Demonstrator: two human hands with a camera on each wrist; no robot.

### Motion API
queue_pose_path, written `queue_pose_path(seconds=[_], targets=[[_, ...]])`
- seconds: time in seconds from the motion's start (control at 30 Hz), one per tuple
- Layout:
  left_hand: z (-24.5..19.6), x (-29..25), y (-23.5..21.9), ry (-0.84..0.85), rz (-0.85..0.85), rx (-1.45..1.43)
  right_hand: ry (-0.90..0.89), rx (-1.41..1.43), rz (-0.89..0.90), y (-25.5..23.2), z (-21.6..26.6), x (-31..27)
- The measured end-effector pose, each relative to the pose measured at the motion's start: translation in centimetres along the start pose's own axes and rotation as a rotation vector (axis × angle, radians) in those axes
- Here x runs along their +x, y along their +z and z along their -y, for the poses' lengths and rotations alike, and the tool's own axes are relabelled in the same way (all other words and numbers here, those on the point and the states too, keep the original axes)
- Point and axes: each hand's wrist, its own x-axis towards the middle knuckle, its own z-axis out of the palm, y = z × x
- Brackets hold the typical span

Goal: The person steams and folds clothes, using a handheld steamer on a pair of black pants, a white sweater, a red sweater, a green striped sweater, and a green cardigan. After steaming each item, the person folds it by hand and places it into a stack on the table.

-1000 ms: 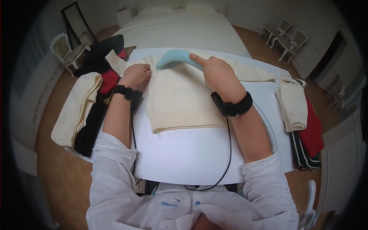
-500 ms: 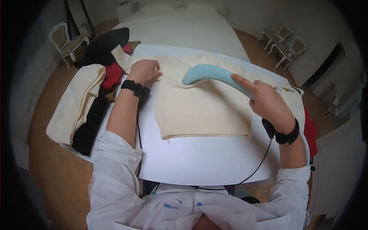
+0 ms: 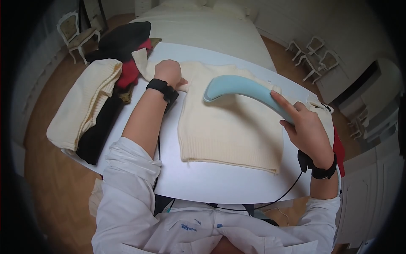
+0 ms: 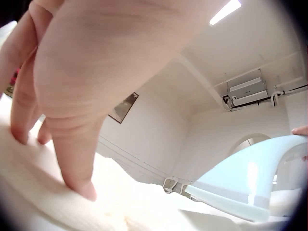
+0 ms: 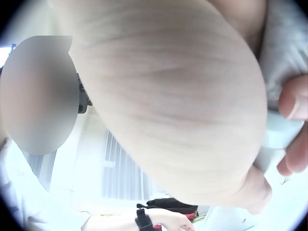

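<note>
A cream knit sweater (image 3: 232, 127) lies on the white table. Near its upper left part, by the sleeve, is the left hand (image 3: 168, 73); in the left wrist view that hand (image 4: 96, 72) rests thumb and fingertips on the knit (image 4: 38, 178), thumb set apart from the fingers. The right hand (image 3: 311, 133) grips the handle of a curved light blue steamer (image 3: 241, 86), index finger extended along it. The steamer's broad end is over the sweater's upper middle; whether it touches is unclear. In the right wrist view, the right hand (image 5: 178, 101) hides most of the steamer.
Folded cream knitwear (image 3: 84, 103) lies on dark cloth at the table's left, with black and red garments (image 3: 122, 40) behind. More garments, partly red (image 3: 338, 152), are at the right edge. A black cable (image 3: 287, 192) hangs from the right wrist. Beyond stands a bed (image 3: 207, 34).
The right hand has moved right and lower in the view, carrying the steamer away from the left hand. The left hand stays by the sleeve. The view itself has shifted.
</note>
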Motion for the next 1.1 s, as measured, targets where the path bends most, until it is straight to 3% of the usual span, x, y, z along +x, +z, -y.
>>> queue_pose_path(seconds=[0.17,0.33,0.4,0.63,0.7,0.87,0.93,1.1], targets=[[-0.1,-0.2,0.3,0.049,-0.037,0.086,-0.090,0.019,0.030,1.2,2.1,1.6],[1.4,1.5,1.8,0.168,-0.039,0.157,-0.025,0.012,-0.028,3.7,2.4,3.3],[1.8,1.6,1.9,0.209,-0.058,0.153,-0.098,0.047,-0.110,4.6,1.6,3.2],[1.6,2.1,2.5,0.247,-0.090,0.111,-0.022,-0.097,-0.006,0.6,-0.2,-2.2],[0.7,-0.1,0.5,0.218,-0.074,-0.012,0.025,-0.105,0.063,-0.8,-1.2,-4.4],[-0.4,1.4,1.7,0.207,0.013,-0.025,0.161,-0.146,0.113,-3.6,-2.6,-8.7],[-0.7,1.6,2.0,0.208,0.031,-0.037,0.233,-0.154,0.123,-3.9,-2.6,-9.3],[-1.5,-1.6,-0.5,0.285,0.059,0.027,0.195,-0.123,0.098,-3.0,-2.7,-8.1]])
